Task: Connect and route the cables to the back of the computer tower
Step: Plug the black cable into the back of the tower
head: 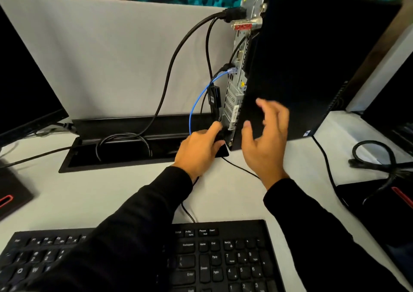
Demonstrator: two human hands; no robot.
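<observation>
A white bench (111, 193) is seen, backed by a grey partition panel (100, 56) at the far side. A black computer tower (312, 63) is stood upright at the far right, its rear panel turned left. A thick black cable (178, 52) and a blue cable (196, 103) are plugged into that panel. A black plug, low at the rear panel, is gripped by the left hand (199, 148). The right hand (266, 139) is held with fingers spread, beside the tower's side. A black keyboard (223, 258) is placed nearest; a cable trough (116, 150) is recessed at the far left.

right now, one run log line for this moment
left hand: holds black plug at tower rear | right hand: open by tower side | blue cable: plugged in
</observation>
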